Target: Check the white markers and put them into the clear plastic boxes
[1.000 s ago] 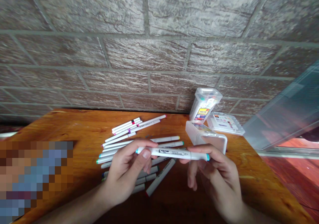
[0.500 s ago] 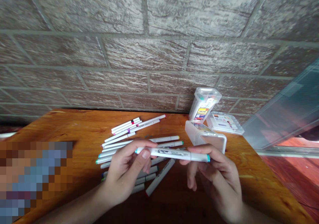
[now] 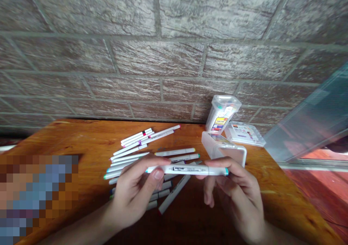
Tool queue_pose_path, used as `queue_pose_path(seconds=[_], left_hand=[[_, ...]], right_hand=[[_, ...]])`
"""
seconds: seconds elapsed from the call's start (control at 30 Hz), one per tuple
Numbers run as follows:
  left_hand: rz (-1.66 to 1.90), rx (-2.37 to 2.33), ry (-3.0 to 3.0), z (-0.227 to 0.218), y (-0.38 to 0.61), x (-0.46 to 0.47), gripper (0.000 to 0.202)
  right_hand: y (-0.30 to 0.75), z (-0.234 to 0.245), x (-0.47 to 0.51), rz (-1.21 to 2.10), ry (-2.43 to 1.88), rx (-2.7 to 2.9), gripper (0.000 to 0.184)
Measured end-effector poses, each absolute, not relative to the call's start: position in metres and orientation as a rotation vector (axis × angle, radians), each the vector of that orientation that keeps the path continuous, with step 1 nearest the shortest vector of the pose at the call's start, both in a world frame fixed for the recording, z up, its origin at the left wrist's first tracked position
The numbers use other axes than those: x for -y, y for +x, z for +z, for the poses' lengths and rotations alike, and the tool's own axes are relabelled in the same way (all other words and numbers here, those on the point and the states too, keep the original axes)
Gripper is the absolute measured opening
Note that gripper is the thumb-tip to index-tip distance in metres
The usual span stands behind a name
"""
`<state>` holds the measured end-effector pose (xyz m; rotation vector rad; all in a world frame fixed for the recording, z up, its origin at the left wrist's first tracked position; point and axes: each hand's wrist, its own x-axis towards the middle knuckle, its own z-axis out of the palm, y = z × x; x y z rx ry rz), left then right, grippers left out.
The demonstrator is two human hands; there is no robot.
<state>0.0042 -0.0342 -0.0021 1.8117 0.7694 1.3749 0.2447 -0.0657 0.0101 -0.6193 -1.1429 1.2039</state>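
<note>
so there's a big brick wall (image 3: 176,58) at the back, with a wooden table (image 3: 282,194) in front of it. the person's left hand (image 3: 132,196) pinches one end of a white marker (image 3: 187,170) between thumb and index finger, and the right hand (image 3: 241,190) has its fingers closed around the other end.

past the right hand, an open clear box (image 3: 210,147) lies on its side, near an upright pen box (image 3: 217,119) and a flat case (image 3: 243,134).

progress-wise: the marker is off the table and not set down yet, while a bunch of loose markers (image 3: 175,152) lie behind and below it. can't tell if any of those are finished with.

the marker's long axis runs side to side, almost level, roughly along the wall, one turquoise tip pointing left, the other right.
</note>
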Motion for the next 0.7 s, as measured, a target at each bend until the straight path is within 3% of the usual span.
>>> queue_pose_path(seconds=[0.7], left_hand=[[1.384, -0.776, 1.784, -0.0028, 0.0049, 0.0335, 0.026]], right_hand=[[0.2423, 0.0145, 0.0674, 1.169, -0.631, 1.157, 0.021]])
